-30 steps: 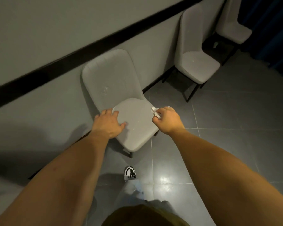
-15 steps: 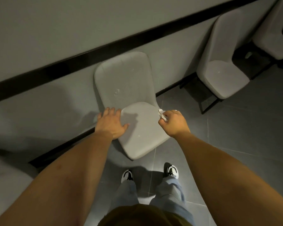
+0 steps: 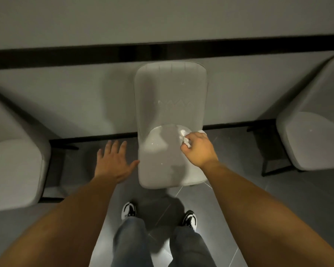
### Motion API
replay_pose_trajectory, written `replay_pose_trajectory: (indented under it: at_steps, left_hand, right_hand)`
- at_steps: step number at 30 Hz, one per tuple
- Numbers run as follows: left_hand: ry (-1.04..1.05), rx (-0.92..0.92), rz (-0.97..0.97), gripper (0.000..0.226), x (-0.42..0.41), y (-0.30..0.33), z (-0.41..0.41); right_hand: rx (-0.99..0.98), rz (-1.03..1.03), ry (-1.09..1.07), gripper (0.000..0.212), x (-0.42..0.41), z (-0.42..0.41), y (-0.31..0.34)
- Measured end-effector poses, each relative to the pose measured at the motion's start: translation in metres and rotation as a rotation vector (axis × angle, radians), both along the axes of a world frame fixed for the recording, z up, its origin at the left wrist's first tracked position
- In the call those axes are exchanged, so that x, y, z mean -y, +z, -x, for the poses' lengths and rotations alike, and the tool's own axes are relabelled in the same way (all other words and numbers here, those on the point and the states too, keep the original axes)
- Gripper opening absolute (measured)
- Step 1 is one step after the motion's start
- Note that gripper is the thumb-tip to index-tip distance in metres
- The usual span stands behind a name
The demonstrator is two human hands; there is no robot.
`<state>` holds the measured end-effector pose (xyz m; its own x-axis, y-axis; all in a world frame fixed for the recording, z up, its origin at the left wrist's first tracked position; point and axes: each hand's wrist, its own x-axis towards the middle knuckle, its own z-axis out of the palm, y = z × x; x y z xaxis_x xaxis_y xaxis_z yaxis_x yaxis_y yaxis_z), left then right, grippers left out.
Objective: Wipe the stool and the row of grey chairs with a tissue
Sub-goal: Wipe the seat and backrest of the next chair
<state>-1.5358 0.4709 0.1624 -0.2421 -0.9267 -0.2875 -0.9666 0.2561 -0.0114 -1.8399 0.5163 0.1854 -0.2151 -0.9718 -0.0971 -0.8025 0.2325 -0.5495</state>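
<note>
A grey upholstered chair stands straight ahead with its back against the wall. My right hand is closed around a crumpled white tissue and rests on the right rear part of the seat. My left hand hovers open with fingers spread just left of the seat, its thumb close to the seat's edge. Two more grey chairs flank it: one at the left and one at the right. No stool is in view.
A grey wall with a black horizontal band runs behind the chairs. The floor is dark grey tile. My feet in black-and-white shoes stand just in front of the middle chair.
The view has swung to face the chair squarely. My left hand has lifted off the seat and now hovers beside it. My right hand with the tissue has moved onto the seat's rear right.
</note>
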Motion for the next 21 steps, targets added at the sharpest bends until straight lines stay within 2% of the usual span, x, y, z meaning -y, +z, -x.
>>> replay_pose_trajectory:
  at_steps: [4,9,13,21]
  left_hand:
    - [0.067,0.026,-0.024,0.101,-0.022,-0.022,0.007]
    - [0.164,-0.002,0.004,0.104,-0.002,-0.059,-0.001]
    - [0.177,-0.037,0.008,0.103,0.015,-0.113,-0.001]
    - [0.145,-0.101,0.074,0.102,0.080,-0.246,0.027]
  right_hand:
    - [-0.002,-0.009,0.086,0.032,0.000,0.008,-0.028]
    - [-0.021,0.039,0.125,0.041,0.025,-0.001,-0.076]
    - [-0.053,0.063,0.168,0.044,0.051,-0.020,-0.135]
    - [-0.196,0.082,0.284,0.036,0.107,-0.048,-0.280]
